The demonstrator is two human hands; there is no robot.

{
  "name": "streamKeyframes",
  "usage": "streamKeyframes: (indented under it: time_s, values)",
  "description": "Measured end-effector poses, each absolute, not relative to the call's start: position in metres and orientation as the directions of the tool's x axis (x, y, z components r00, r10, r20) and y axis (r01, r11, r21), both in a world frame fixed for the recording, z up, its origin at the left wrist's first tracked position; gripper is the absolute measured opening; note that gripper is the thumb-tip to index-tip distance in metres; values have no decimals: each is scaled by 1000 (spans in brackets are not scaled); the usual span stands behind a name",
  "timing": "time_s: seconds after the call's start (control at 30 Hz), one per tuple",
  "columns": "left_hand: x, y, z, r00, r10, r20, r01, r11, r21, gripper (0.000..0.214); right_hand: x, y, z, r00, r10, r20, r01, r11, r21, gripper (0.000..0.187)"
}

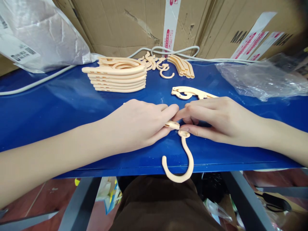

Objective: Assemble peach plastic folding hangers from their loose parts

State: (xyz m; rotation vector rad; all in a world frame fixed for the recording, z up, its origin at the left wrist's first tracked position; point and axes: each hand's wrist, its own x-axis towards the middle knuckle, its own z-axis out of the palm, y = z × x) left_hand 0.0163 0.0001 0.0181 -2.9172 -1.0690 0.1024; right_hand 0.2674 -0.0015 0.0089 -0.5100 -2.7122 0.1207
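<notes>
My left hand (138,123) and my right hand (216,120) meet at the middle of the blue table (60,106), fingers pinched together on a peach plastic hanger piece (172,124). Its hook (183,160) curves down over the table's front edge. My palms cover most of the hanger arms. Just behind my right hand lies another folded hanger part (190,93).
A stack of peach hanger arms (117,75) sits at the back left, loose hooks (156,64) and a smaller pile of arms (181,65) behind the middle. White cable (36,82), plastic bags (260,78) and cardboard boxes (134,22) line the back.
</notes>
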Motion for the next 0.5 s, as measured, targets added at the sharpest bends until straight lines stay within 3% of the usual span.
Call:
streamKeyframes:
  time_s: [0.3,0.5]
  values:
    - [14,-1,19,766,641,-59,637,-768,-65,22,270,-1,10,-863,363,353,339,932,-130,23]
    - [5,5,1,828,534,168,549,-835,-51,19,270,-1,11,-865,382,325,350,924,-156,19]
